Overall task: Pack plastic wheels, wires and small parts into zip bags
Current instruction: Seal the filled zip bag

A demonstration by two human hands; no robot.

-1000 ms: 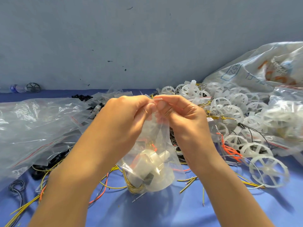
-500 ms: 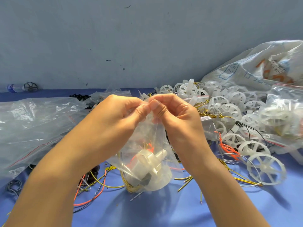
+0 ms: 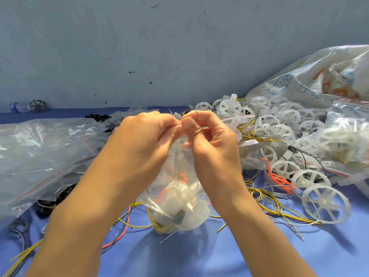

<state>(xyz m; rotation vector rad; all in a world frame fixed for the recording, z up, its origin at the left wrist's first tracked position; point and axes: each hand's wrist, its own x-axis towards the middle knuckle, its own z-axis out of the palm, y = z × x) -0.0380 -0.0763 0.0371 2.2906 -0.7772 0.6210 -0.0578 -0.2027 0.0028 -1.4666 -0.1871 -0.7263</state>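
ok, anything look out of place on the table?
One dark wheel sits alone at the far left by the wall, beside a bottle, apart from the white wheel pile. Loose wires sprawl around the held zip bag. Nothing looks damaged.

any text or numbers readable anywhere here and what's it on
"352", first digit unsure: in a blue box on the white woven sack.
Blue characters beside the box: too creased to read.
Orange letters and small print on the sack: unreadable.
Bottle label, far left: too blurred.
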